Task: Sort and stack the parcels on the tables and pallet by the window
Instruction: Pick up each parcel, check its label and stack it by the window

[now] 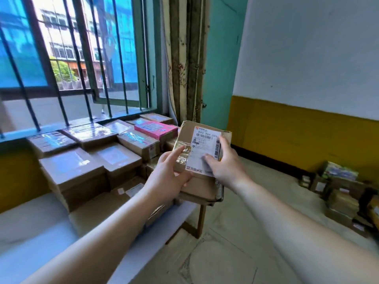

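Note:
I hold a small brown cardboard parcel [188,136] with a white shipping label [202,148] facing me, above the right end of the white table [37,232]. My left hand [170,175] grips its lower left edge, thumb on the shiny tape. My right hand [222,160] lies on the label, fingers spread over its right side. Under the parcel sits a flat brown box [201,191] at the table's corner. Stacked brown parcels [82,167] fill the table by the window, with a pink box [155,128] on top at the back.
A barred window [71,58] runs behind the stacks. More parcels [338,187] lie on the floor against the yellow-and-white wall at right. The table's wooden leg [200,220] stands over bare concrete floor [235,253].

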`<action>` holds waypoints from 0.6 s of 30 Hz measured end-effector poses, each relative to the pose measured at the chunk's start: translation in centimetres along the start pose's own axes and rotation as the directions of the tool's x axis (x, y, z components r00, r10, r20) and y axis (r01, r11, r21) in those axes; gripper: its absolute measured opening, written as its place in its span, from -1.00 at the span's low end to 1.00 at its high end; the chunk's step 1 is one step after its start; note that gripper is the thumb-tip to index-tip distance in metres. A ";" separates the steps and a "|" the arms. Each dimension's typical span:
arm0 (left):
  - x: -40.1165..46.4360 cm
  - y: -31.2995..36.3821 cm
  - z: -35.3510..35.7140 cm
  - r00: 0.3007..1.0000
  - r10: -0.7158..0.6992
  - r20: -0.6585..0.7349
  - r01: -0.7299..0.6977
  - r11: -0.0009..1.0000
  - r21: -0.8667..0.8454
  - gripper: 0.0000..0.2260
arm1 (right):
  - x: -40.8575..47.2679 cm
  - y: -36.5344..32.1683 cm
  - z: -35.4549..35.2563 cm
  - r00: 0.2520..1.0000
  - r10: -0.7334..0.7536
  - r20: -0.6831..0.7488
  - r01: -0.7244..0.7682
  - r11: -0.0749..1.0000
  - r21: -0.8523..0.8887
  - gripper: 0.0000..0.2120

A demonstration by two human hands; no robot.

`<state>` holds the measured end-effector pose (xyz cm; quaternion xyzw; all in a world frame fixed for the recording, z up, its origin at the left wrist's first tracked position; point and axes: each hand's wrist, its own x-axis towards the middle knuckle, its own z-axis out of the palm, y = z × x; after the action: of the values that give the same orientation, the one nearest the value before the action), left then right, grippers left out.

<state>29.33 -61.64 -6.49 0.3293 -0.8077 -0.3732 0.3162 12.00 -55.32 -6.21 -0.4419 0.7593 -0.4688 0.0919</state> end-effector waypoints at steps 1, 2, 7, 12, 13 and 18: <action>0.3 -0.5 -0.9 0.999 -0.018 -0.036 0.018 1.000 0.010 -0.39 | 1.1 -0.6 1.1 0.999 -0.031 0.018 0.031 0.999 0.016 -0.27; 0.4 -0.9 -1.8 0.996 -0.033 -0.077 0.035 0.999 0.024 -0.39 | 2.0 -1.2 2.3 0.997 -0.063 0.038 0.062 0.997 0.036 -0.28; -0.1 -4.0 -6.4 0.952 -0.137 -0.275 0.162 0.984 0.073 -0.38 | 4.9 -4.4 9.4 0.953 -0.154 0.260 0.127 0.985 0.118 -0.27; -2.7 -6.2 -9.0 0.853 -0.273 -0.444 0.325 0.944 0.045 -0.35 | 5.7 -7.2 15.4 0.845 -0.291 0.449 0.228 0.955 0.189 -0.29; -3.3 -6.6 -9.1 0.828 -0.294 -0.478 0.358 0.933 0.046 -0.35 | 5.6 -7.6 16.2 0.816 -0.310 0.488 0.242 0.950 0.198 -0.29; -5.9 -7.9 -7.9 0.720 -0.439 -0.537 0.536 0.843 0.030 -0.36 | 4.5 -6.7 20.1 0.651 -0.344 0.677 0.256 0.939 0.231 -0.29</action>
<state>41.11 -64.16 -10.33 0.6452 -0.6089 -0.2665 0.3767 24.37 -72.56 -10.59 -0.7008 0.5530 -0.3143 0.3228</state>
